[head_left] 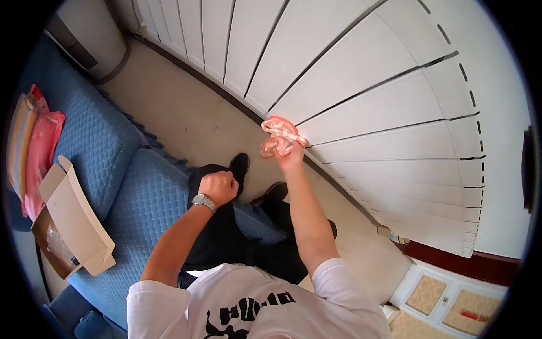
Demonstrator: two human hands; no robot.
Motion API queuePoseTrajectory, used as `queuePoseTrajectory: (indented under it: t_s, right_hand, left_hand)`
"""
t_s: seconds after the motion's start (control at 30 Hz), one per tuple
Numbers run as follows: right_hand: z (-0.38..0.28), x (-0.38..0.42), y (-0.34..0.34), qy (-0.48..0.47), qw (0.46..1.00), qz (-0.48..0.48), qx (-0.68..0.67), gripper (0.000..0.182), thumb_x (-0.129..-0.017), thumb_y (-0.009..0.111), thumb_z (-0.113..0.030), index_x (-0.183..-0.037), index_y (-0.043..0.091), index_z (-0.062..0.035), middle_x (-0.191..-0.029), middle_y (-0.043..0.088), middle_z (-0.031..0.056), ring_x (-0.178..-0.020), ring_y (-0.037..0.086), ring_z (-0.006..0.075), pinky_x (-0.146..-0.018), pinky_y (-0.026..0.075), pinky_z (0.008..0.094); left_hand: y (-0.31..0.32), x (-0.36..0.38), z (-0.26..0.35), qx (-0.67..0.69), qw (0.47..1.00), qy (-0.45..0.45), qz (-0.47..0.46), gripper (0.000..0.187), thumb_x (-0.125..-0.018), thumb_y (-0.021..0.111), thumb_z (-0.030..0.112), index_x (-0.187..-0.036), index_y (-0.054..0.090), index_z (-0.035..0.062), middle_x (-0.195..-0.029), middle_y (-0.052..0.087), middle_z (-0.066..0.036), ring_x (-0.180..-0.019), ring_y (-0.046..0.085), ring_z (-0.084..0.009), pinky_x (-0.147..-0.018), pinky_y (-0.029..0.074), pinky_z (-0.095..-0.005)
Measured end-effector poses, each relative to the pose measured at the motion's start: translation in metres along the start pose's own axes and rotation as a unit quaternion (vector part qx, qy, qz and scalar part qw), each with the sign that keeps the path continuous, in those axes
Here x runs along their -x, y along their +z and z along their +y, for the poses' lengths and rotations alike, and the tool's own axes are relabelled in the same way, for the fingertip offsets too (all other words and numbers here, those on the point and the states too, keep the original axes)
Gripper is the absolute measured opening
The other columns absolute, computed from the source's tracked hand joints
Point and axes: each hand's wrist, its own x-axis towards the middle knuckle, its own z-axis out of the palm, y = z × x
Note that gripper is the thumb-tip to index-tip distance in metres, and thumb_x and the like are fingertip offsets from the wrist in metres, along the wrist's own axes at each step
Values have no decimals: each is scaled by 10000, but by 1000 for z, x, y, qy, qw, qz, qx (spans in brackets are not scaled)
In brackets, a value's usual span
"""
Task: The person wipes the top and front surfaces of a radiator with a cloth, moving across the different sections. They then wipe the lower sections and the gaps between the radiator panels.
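Observation:
My right hand [289,156] is closed on a crumpled orange-and-white cloth [280,134]. The cloth is at the lower part of a white ribbed radiator [350,85], seeming to touch its panels. Part of my fingers is hidden by the folds. My left hand [219,188] is curled into a fist over my dark trouser leg, and nothing shows in it. A metal wristwatch [204,202] is on that wrist.
A blue quilted sofa [141,209] runs along the left. On it lie an opened cardboard box [79,212] with clear plastic inside and a pink cushion [48,144]. A white cabinet [446,299] stands lower right. My shoes [239,169] are on the pale floor.

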Motion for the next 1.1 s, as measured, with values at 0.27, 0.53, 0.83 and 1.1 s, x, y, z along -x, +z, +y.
queuePoseTrajectory:
  t_s: [0.27,0.53,0.83,1.1]
  right_hand:
    - [-1,9,75,-36,991,3,-128,499,-775,366,-186,-1113,542,137,-1012,608,279,-898,603,378,-818,500,485]
    - [-70,74,147,-111,987,-52,-101,323,-930,420,-180,-1152,525,30,-1175,558,146,-1105,533,240,-930,447,385]
    - [-153,164,246,-306,929,-206,-28,219,-956,458,-85,-1130,507,40,-1131,585,117,-1030,586,193,-890,491,346]
    - [-175,220,277,-672,669,-74,310,221,-923,535,-50,-1135,558,8,-1150,591,41,-1014,559,124,-866,461,290]
  left_hand:
    - [-4,-5,-6,-17,1000,-11,-1,206,-762,605,232,-641,581,68,-656,620,-105,-613,619,-310,-551,504,-429]
    - [-9,0,-2,-26,1000,1,-3,201,-753,582,236,-647,603,67,-665,637,-109,-603,633,-299,-551,520,-417]
    - [-3,5,-6,-24,999,19,18,205,-754,584,240,-651,612,65,-679,648,-119,-602,635,-312,-543,519,-428]
    - [-6,5,-4,-8,1000,19,15,207,-757,581,240,-651,602,63,-674,643,-116,-611,635,-306,-556,521,-421]
